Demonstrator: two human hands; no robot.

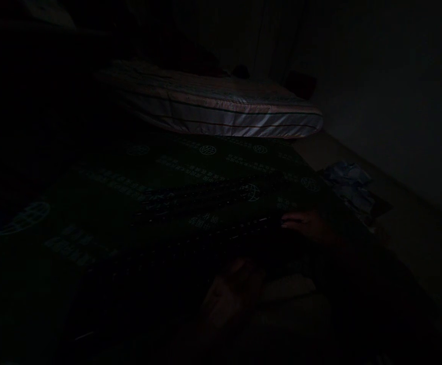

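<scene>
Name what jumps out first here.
The striped mattress at top centre, catching the most light. Below it lies a green sheet printed with globe logos; the right hand rests near its right edge, the left hand is barely visible lower down.

Open green mat (91, 213) ahead, mattress (213, 109) across its far edge, wall (396, 101) at right.

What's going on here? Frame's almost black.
It is very dark. A person's right hand rests on a green printed mat, fingertips at the end of a dark dotted strip lying across it. The left hand sits lower, beside something pale; its grip cannot be told. A striped mattress lies behind the mat.
</scene>
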